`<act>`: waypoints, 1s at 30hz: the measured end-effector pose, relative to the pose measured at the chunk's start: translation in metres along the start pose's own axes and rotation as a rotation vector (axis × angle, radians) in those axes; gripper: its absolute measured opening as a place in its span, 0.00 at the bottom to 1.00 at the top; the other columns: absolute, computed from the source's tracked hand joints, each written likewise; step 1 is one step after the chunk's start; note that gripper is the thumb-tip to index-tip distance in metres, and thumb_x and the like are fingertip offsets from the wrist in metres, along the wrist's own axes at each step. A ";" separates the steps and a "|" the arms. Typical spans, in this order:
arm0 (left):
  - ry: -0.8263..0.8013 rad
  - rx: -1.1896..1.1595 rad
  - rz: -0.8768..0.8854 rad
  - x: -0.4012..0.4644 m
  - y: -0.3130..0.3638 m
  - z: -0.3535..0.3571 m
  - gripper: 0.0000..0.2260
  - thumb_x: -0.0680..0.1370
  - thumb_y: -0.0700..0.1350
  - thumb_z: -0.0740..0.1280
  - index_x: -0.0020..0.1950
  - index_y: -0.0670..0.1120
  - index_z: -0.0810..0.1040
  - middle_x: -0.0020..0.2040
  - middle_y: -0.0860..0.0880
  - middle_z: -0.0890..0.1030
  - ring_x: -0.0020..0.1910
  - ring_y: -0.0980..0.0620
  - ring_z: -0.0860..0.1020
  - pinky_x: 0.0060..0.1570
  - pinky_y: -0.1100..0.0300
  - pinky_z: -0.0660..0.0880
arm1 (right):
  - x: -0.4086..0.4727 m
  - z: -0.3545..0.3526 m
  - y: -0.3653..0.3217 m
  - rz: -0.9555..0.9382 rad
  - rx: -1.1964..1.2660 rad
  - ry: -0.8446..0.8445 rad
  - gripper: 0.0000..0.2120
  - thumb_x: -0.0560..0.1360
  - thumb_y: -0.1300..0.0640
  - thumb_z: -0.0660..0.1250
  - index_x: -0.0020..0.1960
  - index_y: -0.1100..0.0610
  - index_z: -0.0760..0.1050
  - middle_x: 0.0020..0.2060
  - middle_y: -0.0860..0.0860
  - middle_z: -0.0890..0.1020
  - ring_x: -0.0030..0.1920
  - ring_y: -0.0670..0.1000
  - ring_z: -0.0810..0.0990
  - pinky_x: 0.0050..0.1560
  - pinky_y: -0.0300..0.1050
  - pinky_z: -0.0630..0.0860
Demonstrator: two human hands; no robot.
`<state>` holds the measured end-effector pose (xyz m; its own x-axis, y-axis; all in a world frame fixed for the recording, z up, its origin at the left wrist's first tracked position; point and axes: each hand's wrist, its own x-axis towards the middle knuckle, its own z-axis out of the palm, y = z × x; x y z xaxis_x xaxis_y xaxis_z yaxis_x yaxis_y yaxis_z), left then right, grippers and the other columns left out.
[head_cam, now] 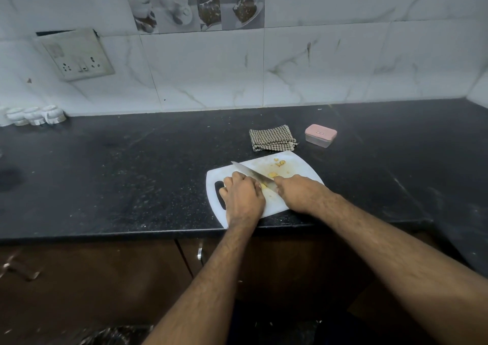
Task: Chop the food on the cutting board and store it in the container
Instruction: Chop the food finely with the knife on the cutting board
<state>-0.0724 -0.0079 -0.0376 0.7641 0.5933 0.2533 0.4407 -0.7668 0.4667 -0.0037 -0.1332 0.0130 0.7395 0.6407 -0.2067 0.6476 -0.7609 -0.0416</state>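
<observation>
Food (264, 185) under knife (250, 172); no legible writing

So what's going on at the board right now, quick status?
Right hand grips knife; left hand steadies yellow food on cutting board. Container lidded, beyond. Nothing in the way.

Right hand (295, 190) grips knife (250, 173); left hand (241, 196) holds food (264, 185) on cutting board (295, 165).
</observation>
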 end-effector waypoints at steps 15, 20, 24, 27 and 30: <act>0.024 -0.071 -0.061 0.000 0.000 -0.002 0.09 0.82 0.50 0.64 0.54 0.50 0.83 0.57 0.50 0.75 0.56 0.52 0.65 0.61 0.51 0.64 | -0.011 0.001 0.002 -0.040 -0.014 0.037 0.12 0.85 0.48 0.51 0.63 0.51 0.67 0.44 0.52 0.78 0.45 0.53 0.79 0.49 0.56 0.79; 0.023 -0.068 -0.059 0.001 -0.001 0.000 0.09 0.82 0.50 0.64 0.54 0.50 0.83 0.56 0.51 0.76 0.53 0.54 0.61 0.59 0.52 0.63 | -0.009 0.000 0.000 -0.036 -0.038 0.026 0.11 0.85 0.49 0.51 0.63 0.52 0.67 0.42 0.51 0.77 0.45 0.53 0.78 0.49 0.55 0.79; 0.016 -0.045 -0.045 0.001 -0.002 0.001 0.10 0.83 0.50 0.63 0.55 0.49 0.83 0.56 0.50 0.75 0.52 0.54 0.60 0.58 0.53 0.63 | -0.004 -0.002 -0.003 -0.032 -0.039 -0.011 0.12 0.85 0.49 0.52 0.64 0.52 0.68 0.41 0.50 0.74 0.46 0.52 0.77 0.49 0.53 0.78; 0.011 -0.025 -0.034 0.002 -0.001 0.001 0.11 0.83 0.50 0.62 0.56 0.49 0.83 0.57 0.49 0.75 0.52 0.54 0.60 0.59 0.52 0.63 | -0.001 -0.006 -0.006 -0.032 -0.056 -0.054 0.14 0.86 0.49 0.52 0.67 0.52 0.67 0.46 0.52 0.76 0.48 0.52 0.77 0.51 0.52 0.78; 0.011 -0.020 -0.029 0.001 -0.002 0.000 0.11 0.83 0.51 0.63 0.57 0.48 0.82 0.58 0.49 0.75 0.54 0.53 0.63 0.60 0.51 0.64 | -0.001 -0.005 -0.007 -0.033 -0.054 -0.072 0.15 0.86 0.49 0.52 0.69 0.52 0.66 0.50 0.53 0.77 0.50 0.52 0.78 0.54 0.53 0.78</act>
<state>-0.0726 -0.0062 -0.0385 0.7458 0.6181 0.2485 0.4532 -0.7441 0.4909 -0.0079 -0.1276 0.0184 0.7039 0.6544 -0.2761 0.6815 -0.7318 0.0033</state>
